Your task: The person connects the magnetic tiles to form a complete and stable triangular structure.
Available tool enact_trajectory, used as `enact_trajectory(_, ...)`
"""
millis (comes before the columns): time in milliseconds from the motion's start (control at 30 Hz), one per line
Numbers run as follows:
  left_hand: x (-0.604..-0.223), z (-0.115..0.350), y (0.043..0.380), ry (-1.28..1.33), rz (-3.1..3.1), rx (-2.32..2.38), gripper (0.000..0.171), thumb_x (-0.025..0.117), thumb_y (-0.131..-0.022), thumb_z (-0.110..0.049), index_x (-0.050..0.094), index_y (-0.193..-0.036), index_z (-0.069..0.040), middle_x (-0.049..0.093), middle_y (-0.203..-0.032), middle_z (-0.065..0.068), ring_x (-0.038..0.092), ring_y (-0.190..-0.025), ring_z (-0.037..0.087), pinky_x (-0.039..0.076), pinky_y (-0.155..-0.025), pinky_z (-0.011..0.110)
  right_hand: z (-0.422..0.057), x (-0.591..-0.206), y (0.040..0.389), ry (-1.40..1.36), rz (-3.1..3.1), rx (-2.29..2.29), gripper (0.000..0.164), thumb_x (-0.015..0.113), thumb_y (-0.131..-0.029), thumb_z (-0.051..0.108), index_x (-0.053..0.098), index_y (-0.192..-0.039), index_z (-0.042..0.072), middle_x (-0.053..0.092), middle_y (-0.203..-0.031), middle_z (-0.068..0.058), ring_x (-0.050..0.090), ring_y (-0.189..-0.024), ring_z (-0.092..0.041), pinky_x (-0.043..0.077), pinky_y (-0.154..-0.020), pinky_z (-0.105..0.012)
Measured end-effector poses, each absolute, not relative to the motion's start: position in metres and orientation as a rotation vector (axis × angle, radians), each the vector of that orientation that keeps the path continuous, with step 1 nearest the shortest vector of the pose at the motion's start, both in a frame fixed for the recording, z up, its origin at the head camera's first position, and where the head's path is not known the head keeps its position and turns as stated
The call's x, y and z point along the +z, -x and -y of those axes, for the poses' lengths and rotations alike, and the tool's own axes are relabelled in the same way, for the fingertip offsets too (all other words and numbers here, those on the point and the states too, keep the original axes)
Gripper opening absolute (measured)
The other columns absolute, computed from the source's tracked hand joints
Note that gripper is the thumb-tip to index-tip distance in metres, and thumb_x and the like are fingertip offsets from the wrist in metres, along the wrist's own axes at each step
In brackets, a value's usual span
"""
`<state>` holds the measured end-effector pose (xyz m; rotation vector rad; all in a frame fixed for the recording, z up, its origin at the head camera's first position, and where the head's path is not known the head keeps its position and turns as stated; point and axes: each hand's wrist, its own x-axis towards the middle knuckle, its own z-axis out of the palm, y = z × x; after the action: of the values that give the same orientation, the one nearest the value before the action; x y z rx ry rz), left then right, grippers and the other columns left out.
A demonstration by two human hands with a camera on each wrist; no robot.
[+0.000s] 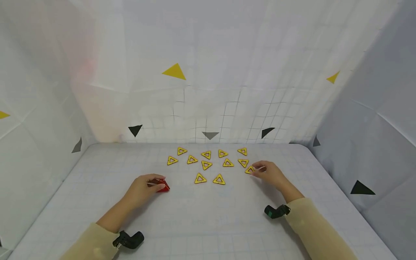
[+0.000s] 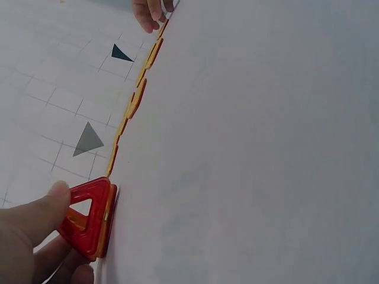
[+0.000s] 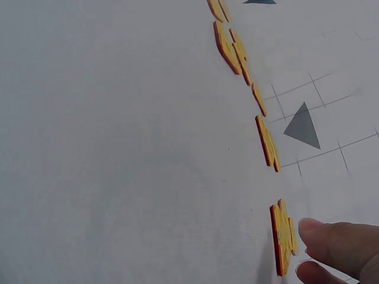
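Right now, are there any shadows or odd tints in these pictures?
Head view: soft shadows on the table near the left hand and right hand, plus a faint reddish blush on the back sheet; left wrist view: bluish-grey whites around the red piece; right wrist view: greyish, a soft shadow beside the lowest yellow pieces.

- Head: high, faces 12 o'clock, downward.
- Left wrist: near, own fingers (image 2: 40,216) at 8 o'clock.
- Right wrist: near, shares yellow triangles (image 3: 267,142) with left.

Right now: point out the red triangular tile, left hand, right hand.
Red triangular tile (image 2: 95,220): left wrist view, frame's right side.
Left hand (image 1: 141,188): head view, back of hand.
Right hand (image 1: 271,176): head view, back of hand.
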<state>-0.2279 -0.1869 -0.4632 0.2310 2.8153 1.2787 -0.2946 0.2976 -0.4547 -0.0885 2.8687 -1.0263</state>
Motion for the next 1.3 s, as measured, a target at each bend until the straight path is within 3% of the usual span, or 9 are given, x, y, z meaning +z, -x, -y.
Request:
enact_trajectory(600,-0.457,0.231,0.239,-0.188,-2.908,1.212,0.041,0.068,-0.097,-0.033,0.066,-0.131,-0.011,0.067,-0.122,0.015,0.061,-0.114,0.033,0.048,-0.094,0.052,-0.296,-0.464,0.31,0.093,-2.82,-0.967,0.051,0.078,-0.089,0.026,0.062,-0.132,0.004,0.059,-0.121,-0.015,0.054,-0.108,-0.03,0.046,-0.092,-0.045)
enact_trajectory(1300,-0.461,0.256,0.254,-0.21,-2.925,1.202,0.044,0.066,-0.098,-0.03,0.062,-0.135,-0.006,0.062,-0.13,0.021,0.057,-0.121,0.041,0.042,-0.101,0.058,-0.295,-0.466,0.311,0.046,-2.828,-0.967,0.045,0.079,-0.088,0.025,0.064,-0.125,0.005,0.06,-0.12,-0.012,0.053,-0.107,-0.028,0.045,-0.093,-0.045)
